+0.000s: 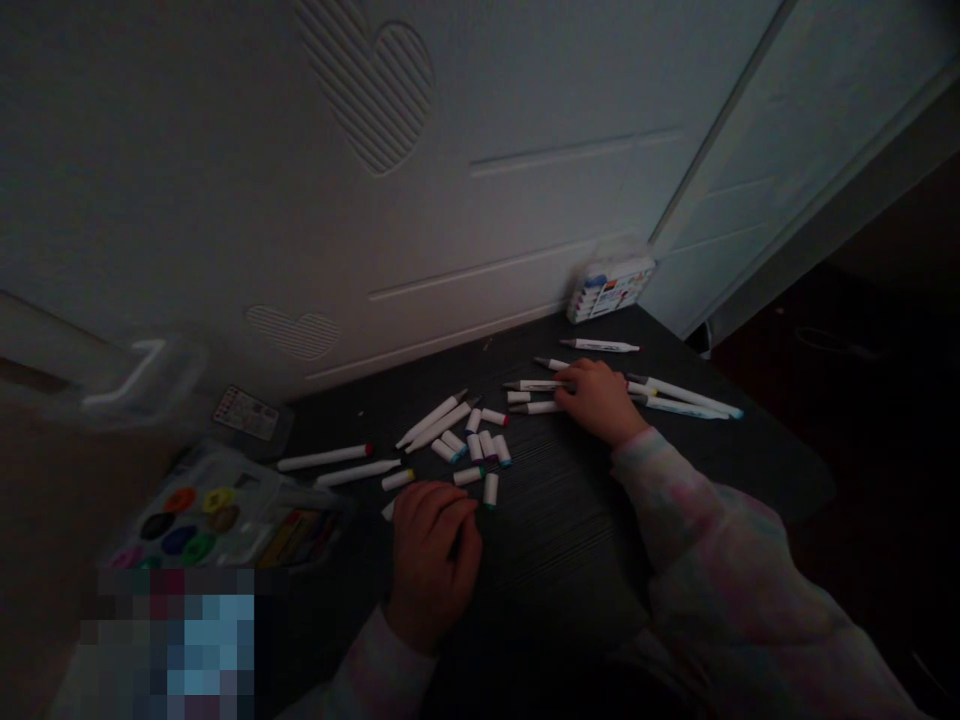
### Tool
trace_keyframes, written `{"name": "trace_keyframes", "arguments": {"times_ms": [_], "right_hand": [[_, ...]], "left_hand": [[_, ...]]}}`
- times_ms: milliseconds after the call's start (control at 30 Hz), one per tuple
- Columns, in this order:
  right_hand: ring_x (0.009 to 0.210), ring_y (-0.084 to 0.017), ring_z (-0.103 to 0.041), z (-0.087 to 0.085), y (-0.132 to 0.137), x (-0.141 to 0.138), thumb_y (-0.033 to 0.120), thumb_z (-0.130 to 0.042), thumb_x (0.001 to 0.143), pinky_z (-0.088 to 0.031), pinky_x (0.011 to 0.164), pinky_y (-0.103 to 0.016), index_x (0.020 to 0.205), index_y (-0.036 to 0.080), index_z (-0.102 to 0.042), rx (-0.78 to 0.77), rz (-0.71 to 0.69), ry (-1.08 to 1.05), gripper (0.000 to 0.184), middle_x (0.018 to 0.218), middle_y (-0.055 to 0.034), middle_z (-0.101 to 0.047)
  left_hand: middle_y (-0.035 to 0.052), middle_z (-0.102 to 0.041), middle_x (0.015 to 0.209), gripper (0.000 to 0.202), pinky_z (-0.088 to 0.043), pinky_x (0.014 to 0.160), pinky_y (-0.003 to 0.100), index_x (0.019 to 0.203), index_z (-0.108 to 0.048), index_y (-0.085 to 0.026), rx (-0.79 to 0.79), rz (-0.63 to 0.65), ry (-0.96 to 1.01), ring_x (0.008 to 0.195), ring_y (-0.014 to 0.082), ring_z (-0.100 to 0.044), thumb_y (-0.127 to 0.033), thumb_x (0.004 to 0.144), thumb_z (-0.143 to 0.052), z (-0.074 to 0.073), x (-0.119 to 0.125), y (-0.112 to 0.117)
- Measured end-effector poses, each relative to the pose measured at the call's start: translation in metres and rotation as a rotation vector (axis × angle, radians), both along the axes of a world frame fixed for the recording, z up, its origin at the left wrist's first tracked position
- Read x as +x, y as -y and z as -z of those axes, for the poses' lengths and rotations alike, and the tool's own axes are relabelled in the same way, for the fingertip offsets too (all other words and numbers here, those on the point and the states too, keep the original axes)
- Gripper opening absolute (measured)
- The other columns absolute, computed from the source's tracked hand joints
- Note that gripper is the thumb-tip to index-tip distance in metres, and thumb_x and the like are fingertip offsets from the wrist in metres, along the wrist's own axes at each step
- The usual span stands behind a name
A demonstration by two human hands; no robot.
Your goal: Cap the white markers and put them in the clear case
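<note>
My left hand [435,560] rests low at the middle of the dark tabletop. Its fingers are curled, and whatever lies under them is hidden; a white piece pokes out at its left side. Close by lie several loose white marker caps [469,477] with coloured ends. My right hand [600,400] bends its fingers down over a group of white markers [536,385], closed on at least one of them. More markers [682,405] spread out to its right, and one marker [602,346] lies behind it. Two uncapped markers [435,420] are beside the caps.
A clear plastic case [225,510] with round colour pots stands at the left. Behind it is a small printed card or box [246,412]. A marker package [611,288] leans against the white panel [450,230] at the back. Two markers [358,473] lie near the case.
</note>
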State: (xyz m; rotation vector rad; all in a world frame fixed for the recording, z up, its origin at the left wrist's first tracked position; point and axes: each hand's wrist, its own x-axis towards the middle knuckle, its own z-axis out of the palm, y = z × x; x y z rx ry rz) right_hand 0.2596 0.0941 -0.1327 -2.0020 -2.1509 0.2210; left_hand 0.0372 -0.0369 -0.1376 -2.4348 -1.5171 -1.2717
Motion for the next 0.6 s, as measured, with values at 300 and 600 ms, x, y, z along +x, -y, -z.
{"name": "trace_keyframes", "arguments": {"times_ms": [300, 600], "right_hand": [[0.092, -0.03, -0.05, 0.006, -0.002, -0.001, 0.021, -0.049, 0.069, -0.037, 0.075, -0.043, 0.09, 0.013, -0.063, 0.041, 0.024, -0.101, 0.026, 0.096, -0.0128, -0.059], [0.066, -0.013, -0.052, -0.011, 0.008, -0.013, 0.026, -0.052, 0.072, -0.042, 0.061, -0.027, 0.089, 0.016, -0.052, 0.046, 0.041, -0.776, 0.02, 0.078, -0.0021, -0.057]], "left_hand": [[0.0035, -0.06, 0.082, 0.015, -0.043, 0.077, 0.038, 0.083, -0.056, -0.019, -0.022, 0.01, 0.007, 0.081, 0.0175, -0.055, -0.008, 0.074, -0.051, 0.003, 0.001, 0.002], [0.0033, -0.061, 0.082, 0.016, -0.045, 0.075, 0.037, 0.087, -0.054, -0.019, -0.015, -0.01, -0.006, 0.081, 0.0173, -0.056, -0.009, 0.076, -0.049, 0.003, 0.003, 0.0]]}}
